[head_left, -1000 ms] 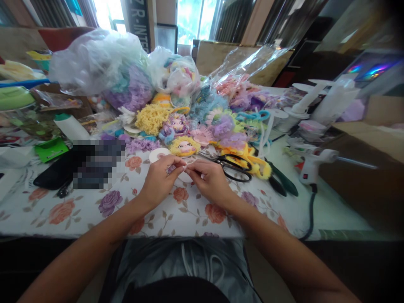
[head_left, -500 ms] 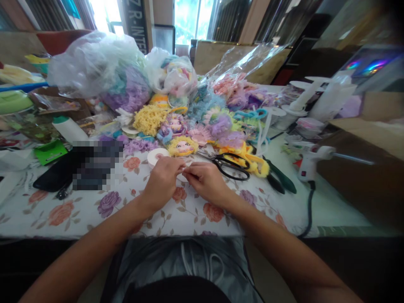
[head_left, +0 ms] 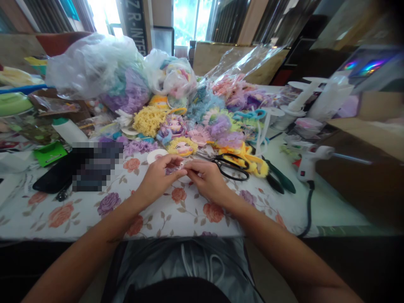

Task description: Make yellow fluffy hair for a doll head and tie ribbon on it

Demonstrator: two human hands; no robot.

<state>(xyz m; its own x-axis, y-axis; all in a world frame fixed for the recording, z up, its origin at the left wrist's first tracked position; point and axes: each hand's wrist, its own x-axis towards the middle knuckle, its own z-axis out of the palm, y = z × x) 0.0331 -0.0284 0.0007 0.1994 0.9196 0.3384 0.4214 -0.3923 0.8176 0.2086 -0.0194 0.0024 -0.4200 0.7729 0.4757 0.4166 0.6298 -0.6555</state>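
My left hand point(head_left: 160, 174) and my right hand point(head_left: 206, 179) meet above the flowered tablecloth point(head_left: 151, 223). The left thumb and forefinger curl into a loop, with a tiny whitish piece point(head_left: 181, 165) at their tips. Against it press the closed fingertips of my right hand; its kind is too small to make out. Just behind the left hand lies a white spool point(head_left: 155, 156). A doll head with yellow curls point(head_left: 182, 147) sits beyond both hands. To the right of my right hand rest black-handled scissors point(head_left: 232, 166).
Plush and yarn pieces point(head_left: 205, 105) are heaped at the back beneath plastic bags point(head_left: 94, 67). On the right are dark green-handled pliers point(head_left: 279, 174), a white glue gun point(head_left: 312, 164) with its cord, and a cardboard box point(head_left: 369, 160). A black case point(head_left: 53, 172) lies left.
My left hand has opened its thumb and forefinger into a wider loop, the thumb now pointing right. My right hand stays almost in place, fingertips still together.
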